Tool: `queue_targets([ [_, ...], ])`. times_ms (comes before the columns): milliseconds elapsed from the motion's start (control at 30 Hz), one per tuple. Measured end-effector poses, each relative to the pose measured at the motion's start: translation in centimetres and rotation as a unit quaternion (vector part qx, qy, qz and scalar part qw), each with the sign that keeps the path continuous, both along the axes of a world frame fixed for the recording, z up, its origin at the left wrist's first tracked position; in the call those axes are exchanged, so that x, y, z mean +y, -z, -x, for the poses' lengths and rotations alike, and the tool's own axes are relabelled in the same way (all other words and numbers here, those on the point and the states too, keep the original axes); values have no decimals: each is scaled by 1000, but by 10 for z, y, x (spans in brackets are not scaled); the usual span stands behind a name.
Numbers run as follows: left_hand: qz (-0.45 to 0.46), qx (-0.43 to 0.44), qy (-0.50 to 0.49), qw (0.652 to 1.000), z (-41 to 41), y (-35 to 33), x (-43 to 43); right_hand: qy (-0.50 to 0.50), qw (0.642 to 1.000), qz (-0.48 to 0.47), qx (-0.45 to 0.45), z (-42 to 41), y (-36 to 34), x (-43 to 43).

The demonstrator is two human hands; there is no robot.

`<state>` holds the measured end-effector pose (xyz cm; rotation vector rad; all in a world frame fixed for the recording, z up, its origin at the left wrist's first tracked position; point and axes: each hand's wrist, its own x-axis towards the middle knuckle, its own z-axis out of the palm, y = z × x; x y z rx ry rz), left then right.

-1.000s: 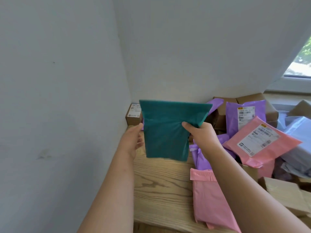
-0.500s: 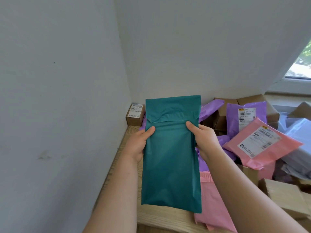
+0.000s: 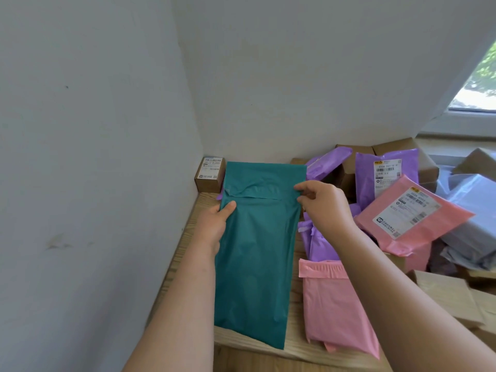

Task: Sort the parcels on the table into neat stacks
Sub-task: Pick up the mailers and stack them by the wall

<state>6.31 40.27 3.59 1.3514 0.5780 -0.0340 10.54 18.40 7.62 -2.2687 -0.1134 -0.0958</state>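
A long teal mailer bag (image 3: 257, 259) lies lengthwise over the left part of the wooden table (image 3: 185, 253), its lower end reaching the near edge. My left hand (image 3: 214, 226) holds its left edge, thumb on top. My right hand (image 3: 322, 205) pinches the right edge near the folded flap. To the right lies a plain pink mailer (image 3: 335, 304). Beyond it sit purple mailers (image 3: 319, 242), a purple mailer with a label (image 3: 386, 173) and a pink labelled mailer (image 3: 410, 213).
A small brown box (image 3: 210, 174) stands in the back left corner against the walls. Brown cardboard boxes (image 3: 354, 162) are piled at the back, grey bags (image 3: 475, 224) at the far right, and flat cardboard boxes (image 3: 451, 296) at the near right. A wall runs along the table's left side.
The teal mailer has gone from folded and held up to unfolded and laid down along the table. My right hand has slid up to the flap's right edge.
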Motion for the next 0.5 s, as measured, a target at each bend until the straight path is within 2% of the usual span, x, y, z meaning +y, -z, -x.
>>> queue_targets([
  [300,34,8,41,999,8,1,7,51,998,-38,-8,-9,3,-3],
  [500,99,5,67,993,8,3,8,106,991,-87,7,-7,1,-1],
])
